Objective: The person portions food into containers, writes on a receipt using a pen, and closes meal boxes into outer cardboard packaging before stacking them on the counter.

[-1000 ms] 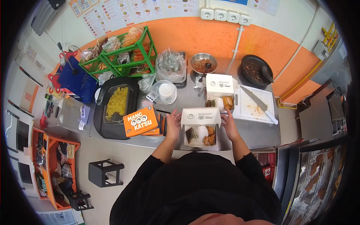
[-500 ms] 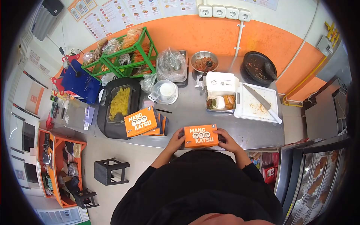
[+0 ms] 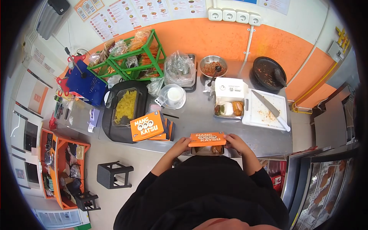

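Meal box (image 3: 207,140), thin orange card with bold white lettering on its lid, sits at the near edge of the steel worktop (image 3: 199,115), right before the person's body. The lid leans partly down, and brown, rough-crusted food shows through the gap at the front; the lid covers the remainder. The left hand (image 3: 182,145) has its fingers bent against the lid's left edge; the right hand (image 3: 235,144) grips the right edge in the same way, so the lid is held between them.

Farthest left stands a green plastic rack (image 3: 137,52) with open, slatted tiers, packed with bags. In front of it, crumbly yellow food (image 3: 125,105) fills a clear rectangular tray on a rounded black base. A stack of flat orange cartons (image 3: 147,126) overlaps that tray's near corner, to the left of the left hand. Next come a crinkled clear bag (image 3: 179,69), a round translucent tub (image 3: 168,96) and a shiny steel bowl (image 3: 212,58) of reddish mix. Beyond the right hand, a second box (image 3: 231,90) stands open, just beside a smooth white board (image 3: 281,105) bearing a knife (image 3: 271,109) and crumbs. Behind that, a dark, round mortar (image 3: 270,58) holds its pestle.
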Demonstrator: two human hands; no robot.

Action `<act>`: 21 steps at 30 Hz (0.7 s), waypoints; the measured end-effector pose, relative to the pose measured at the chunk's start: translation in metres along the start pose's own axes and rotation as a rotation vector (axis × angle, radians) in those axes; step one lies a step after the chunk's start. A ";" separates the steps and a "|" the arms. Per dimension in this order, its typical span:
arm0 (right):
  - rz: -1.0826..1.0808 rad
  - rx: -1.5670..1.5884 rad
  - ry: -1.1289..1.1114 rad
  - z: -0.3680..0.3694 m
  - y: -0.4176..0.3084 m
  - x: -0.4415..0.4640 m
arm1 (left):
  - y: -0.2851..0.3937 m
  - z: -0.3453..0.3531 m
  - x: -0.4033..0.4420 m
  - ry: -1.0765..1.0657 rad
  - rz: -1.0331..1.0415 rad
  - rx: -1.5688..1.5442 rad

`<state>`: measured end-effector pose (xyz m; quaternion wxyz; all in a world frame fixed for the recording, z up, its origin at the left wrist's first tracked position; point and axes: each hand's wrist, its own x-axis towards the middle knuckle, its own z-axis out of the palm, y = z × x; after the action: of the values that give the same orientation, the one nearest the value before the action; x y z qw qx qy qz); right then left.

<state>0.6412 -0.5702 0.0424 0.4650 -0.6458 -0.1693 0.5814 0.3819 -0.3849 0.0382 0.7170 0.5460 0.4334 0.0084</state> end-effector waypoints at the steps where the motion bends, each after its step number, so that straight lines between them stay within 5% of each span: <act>1: 0.019 -0.010 0.005 0.000 -0.001 0.000 | 0.001 0.001 -0.001 -0.003 0.003 0.002; 17: 0.002 0.013 -0.045 -0.003 0.020 0.006 | -0.016 0.005 -0.001 0.052 0.124 0.356; 21: -0.152 0.005 -0.074 -0.002 0.035 0.009 | -0.017 0.006 -0.004 0.032 0.093 0.396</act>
<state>0.6343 -0.5816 0.0090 0.5028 -0.6080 -0.2336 0.5683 0.3753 -0.3980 0.0274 0.5875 0.6953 0.4124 -0.0352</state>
